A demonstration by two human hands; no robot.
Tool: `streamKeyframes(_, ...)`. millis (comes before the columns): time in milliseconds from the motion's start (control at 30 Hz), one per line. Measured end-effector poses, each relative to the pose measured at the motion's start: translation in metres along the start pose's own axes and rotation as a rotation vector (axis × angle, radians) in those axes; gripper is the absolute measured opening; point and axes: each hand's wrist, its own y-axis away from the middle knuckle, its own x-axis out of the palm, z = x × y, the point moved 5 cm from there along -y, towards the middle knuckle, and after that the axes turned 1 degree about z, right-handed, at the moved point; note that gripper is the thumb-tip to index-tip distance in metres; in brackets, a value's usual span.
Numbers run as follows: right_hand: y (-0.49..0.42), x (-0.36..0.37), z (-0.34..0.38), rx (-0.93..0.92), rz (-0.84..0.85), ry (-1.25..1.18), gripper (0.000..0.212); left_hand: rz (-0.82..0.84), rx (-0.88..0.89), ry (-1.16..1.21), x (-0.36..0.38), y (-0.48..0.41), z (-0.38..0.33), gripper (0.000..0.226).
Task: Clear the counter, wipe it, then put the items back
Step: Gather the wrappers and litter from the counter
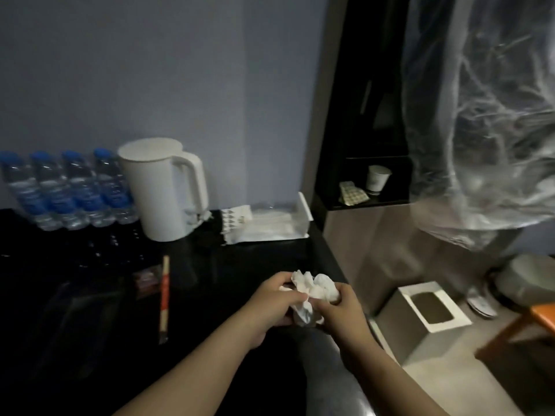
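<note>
A crumpled white tissue is held between both hands above the right front part of the glossy black counter. My left hand grips its left side, my right hand its right side. On the counter against the wall stand several blue-capped water bottles and a white kettle. To the kettle's right lies a white tray with sachets and wrapped items. A pair of wrapped chopsticks and a small dark sachet lie on the counter left of my hands.
A square grey bin with a white rim stands on the floor right of the counter. A dark wall niche holds a paper cup and packets. Clear plastic sheeting hangs at upper right. An orange wooden stool edge shows at far right.
</note>
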Motion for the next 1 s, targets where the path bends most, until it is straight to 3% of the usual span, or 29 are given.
streamKeyframes(167,-0.008,-0.084,-0.016,0.066,-0.030,-0.027,0.028,0.107,-0.020,-0.055,0.087,-0.024,0.013,0.037)
streamKeyframes(333,-0.036,-0.145,-0.025,0.129,-0.046,-0.081,0.027,0.055,-0.022,-0.111,0.140,-0.071,0.016,0.037)
streamKeyframes(500,-0.083,-0.202,-0.027,0.161,-0.054,-0.039,0.012,0.040,-0.034,-0.127,0.189,-0.135,0.018,0.030)
streamKeyframes(700,-0.136,-0.259,-0.054,0.233,-0.114,0.061,0.017,0.014,-0.070,-0.248,0.232,-0.194,0.026,0.026)
streamKeyframes(1000,-0.179,-0.288,-0.152,0.572,-0.031,0.206,0.020,-0.157,-0.295,-0.409,0.246,-0.232,0.099,0.021)
